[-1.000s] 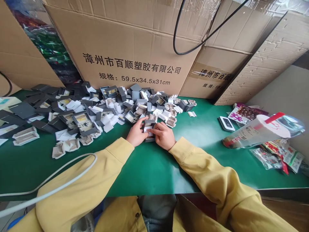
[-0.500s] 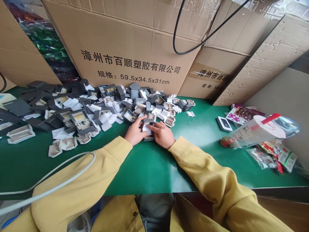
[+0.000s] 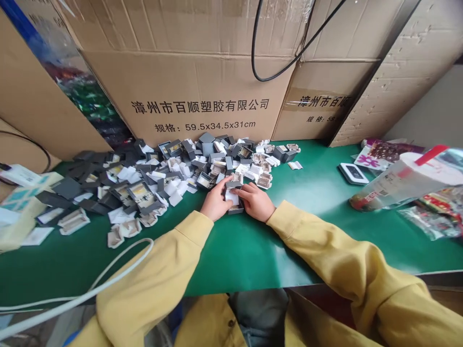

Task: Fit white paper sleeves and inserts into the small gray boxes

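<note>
A small dark grey box (image 3: 236, 208) with a white insert (image 3: 230, 195) stands on the green table between my two hands. My left hand (image 3: 216, 200) is closed around its left side, thumb along the near part and index finger over the far end. From the right, my right hand (image 3: 256, 200) presses its fingers onto the white insert; its other fingers are curled, and I cannot see anything gripped in them. Just beyond my hands lies a heap of dark boxes (image 3: 140, 192), white paper pieces (image 3: 176, 198) and pale moulded trays (image 3: 265, 180).
Large cardboard cartons (image 3: 202, 77) line the back of the table. A phone-like white device (image 3: 353, 173), a plastic drink cup (image 3: 394, 180) and snack wrappers (image 3: 430, 217) lie at the right. A white cable (image 3: 123, 270) loops over my left sleeve.
The view has turned left, so everything sits farther right in the picture. My hands stay on the same box, with the right fingers still on its white insert.
</note>
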### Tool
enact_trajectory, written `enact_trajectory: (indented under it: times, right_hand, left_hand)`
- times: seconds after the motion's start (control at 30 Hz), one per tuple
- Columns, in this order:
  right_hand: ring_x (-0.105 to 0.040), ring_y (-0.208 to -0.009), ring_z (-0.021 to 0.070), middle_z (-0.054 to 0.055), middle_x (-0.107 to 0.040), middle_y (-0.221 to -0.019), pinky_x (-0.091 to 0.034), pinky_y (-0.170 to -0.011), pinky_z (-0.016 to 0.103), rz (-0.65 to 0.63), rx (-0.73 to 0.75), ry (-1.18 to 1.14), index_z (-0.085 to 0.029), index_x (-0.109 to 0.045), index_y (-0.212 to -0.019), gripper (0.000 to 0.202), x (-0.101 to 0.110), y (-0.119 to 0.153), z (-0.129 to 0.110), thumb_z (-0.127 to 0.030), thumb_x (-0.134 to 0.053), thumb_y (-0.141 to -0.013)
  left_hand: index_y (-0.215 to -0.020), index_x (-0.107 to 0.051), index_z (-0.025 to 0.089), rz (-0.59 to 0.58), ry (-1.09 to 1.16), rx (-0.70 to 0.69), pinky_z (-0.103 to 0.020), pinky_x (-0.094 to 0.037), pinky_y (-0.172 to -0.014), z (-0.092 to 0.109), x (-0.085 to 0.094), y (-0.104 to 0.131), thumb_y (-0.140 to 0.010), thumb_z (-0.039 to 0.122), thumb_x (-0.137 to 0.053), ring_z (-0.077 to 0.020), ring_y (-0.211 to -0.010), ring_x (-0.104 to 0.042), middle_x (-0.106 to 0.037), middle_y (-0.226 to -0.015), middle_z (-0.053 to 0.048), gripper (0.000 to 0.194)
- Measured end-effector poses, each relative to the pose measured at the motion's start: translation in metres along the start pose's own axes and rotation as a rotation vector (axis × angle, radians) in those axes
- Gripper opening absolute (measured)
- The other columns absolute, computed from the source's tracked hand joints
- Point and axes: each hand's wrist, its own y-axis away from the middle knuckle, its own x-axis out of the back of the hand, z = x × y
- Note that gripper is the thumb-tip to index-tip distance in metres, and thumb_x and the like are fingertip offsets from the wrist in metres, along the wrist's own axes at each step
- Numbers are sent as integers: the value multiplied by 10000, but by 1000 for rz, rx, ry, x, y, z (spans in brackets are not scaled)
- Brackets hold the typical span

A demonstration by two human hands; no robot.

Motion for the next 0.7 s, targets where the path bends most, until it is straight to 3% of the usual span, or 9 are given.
enact_trajectory:
  times: [0.2,0.3,0.4,0.5,0.7]
  right_hand:
    - [-431,-779,171,69,-584,-857,-397,-671,268,108,52,-45,-192,-601,-1140,434,-7,-1,2,-40,-401,-785]
    - [-437,-776,159,57,-595,-863,-358,-615,243,158,120,-46,-217,-664,-997,373,-8,0,2,-47,-415,-777]
    - [-437,-764,154,53,-596,-829,-296,-550,240,143,146,-8,-216,-690,-865,327,-7,0,2,-48,-431,-757]
    - [-434,-744,153,59,-588,-808,-260,-530,248,125,122,26,-211,-691,-891,319,-6,0,2,-62,-446,-751]
    - [-432,-757,164,66,-578,-787,-279,-563,259,91,193,56,-198,-695,-808,255,-7,-3,3,-92,-470,-752]
  left_hand:
    - [-1288,-451,233,25,-7,33,-301,-548,-723,-4,-1,-1,-574,-21,-551,-178,-783,-663,-623,-1101,-82,764]
    - [-1259,-464,209,38,27,51,-318,-531,-805,-1,-2,-1,-584,-29,-560,-189,-863,-661,-618,-1125,-93,722]
    - [-1234,-471,182,54,64,80,-320,-510,-862,4,-3,0,-588,-42,-567,-202,-947,-645,-598,-1177,-111,690]
    - [-1216,-477,177,59,86,100,-330,-496,-894,8,-4,1,-583,-59,-575,-212,-990,-632,-592,-1197,-114,682]
    - [-1199,-485,165,50,113,112,-335,-505,-883,9,-3,0,-575,-42,-618,-228,-982,-637,-613,-1166,-116,671]
